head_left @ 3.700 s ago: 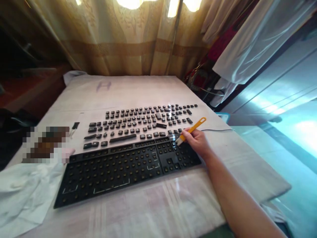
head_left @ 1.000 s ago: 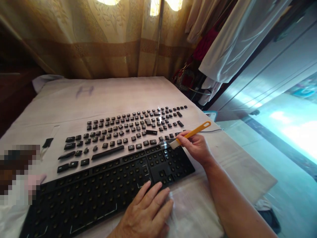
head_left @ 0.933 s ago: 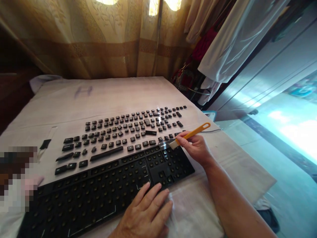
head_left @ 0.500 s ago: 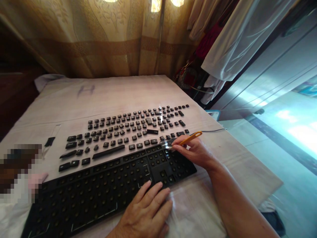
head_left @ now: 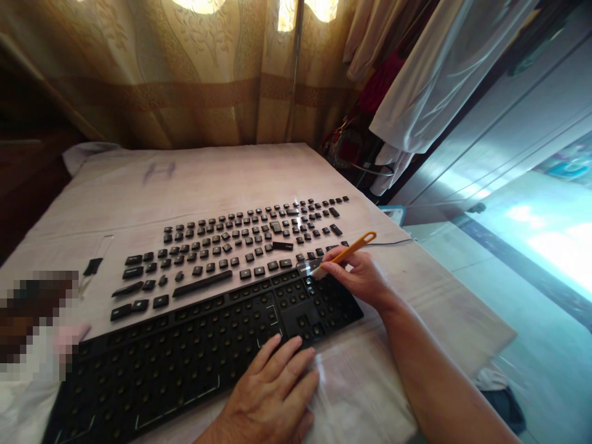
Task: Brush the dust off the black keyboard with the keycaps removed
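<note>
A black keyboard base (head_left: 185, 351) stripped of its keycaps lies on the cloth-covered table. My right hand (head_left: 356, 275) is closed around a brush (head_left: 354, 246) with an orange handle. Its pale bristles touch the keyboard's upper right part, by the printed lettering. My left hand (head_left: 272, 391) lies palm down with its fingers stretched out, the fingertips resting on the lower edge of the keyboard. Behind the base, loose black keycaps are laid out in rows, among them a long space bar (head_left: 202, 283).
A thin black cable (head_left: 386, 243) runs off to the right across the table cloth (head_left: 231, 176). At the left lie a black clip (head_left: 94, 266) with wire handles and a pixelated patch. Curtains (head_left: 185, 80) hang behind, clothes (head_left: 416, 86) at the right.
The brush has swung to a steeper tilt, and its bristles have shifted slightly on the keyboard's upper right. My left hand has stayed in place. The view has moved a little.
</note>
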Action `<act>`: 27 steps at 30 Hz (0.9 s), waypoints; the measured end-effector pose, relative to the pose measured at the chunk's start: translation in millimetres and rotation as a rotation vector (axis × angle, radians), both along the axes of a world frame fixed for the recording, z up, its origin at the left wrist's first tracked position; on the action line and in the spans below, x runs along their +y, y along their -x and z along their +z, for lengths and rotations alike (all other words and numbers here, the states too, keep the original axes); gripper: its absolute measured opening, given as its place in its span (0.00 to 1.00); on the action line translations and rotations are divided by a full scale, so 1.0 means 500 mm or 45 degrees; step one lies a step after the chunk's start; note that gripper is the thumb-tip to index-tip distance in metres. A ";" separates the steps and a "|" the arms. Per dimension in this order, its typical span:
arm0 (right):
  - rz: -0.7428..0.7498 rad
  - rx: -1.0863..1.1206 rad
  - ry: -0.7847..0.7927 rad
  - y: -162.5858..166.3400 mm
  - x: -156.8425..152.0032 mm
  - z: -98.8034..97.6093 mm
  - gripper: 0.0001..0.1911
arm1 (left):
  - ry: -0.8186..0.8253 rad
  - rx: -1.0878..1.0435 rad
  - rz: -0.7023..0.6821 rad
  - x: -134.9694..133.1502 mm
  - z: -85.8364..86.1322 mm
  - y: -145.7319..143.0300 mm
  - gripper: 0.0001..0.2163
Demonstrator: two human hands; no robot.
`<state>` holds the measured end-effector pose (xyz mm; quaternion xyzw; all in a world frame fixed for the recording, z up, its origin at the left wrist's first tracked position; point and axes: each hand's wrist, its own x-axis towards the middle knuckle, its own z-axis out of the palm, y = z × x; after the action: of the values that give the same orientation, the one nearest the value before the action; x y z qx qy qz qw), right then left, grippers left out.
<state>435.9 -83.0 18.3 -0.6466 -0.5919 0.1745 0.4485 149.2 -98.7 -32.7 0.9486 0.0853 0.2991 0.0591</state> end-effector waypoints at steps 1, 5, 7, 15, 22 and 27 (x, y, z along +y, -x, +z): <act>0.026 -0.022 -0.009 0.000 0.001 -0.002 0.13 | 0.002 0.019 -0.005 0.000 -0.003 0.000 0.15; 0.140 -0.063 0.002 -0.004 0.000 -0.003 0.13 | -0.036 -0.016 -0.024 -0.003 -0.025 0.000 0.15; 0.159 -0.059 0.022 -0.005 -0.003 -0.001 0.14 | -0.043 -0.023 -0.025 -0.004 -0.036 0.000 0.16; 0.154 -0.075 -0.099 0.011 -0.001 -0.006 0.11 | -0.027 -0.015 -0.018 -0.002 -0.027 -0.003 0.15; 0.261 -0.190 -0.070 0.011 0.000 -0.011 0.09 | 0.006 0.024 -0.001 -0.003 -0.001 -0.003 0.15; 0.246 -0.160 -0.007 0.013 -0.005 -0.008 0.08 | 0.005 0.097 -0.017 0.000 0.009 0.004 0.16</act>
<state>429.2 -85.7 14.4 -0.5950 -0.6788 0.1744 0.3935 147.4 -98.6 -28.2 0.9597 0.0816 0.2623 0.0599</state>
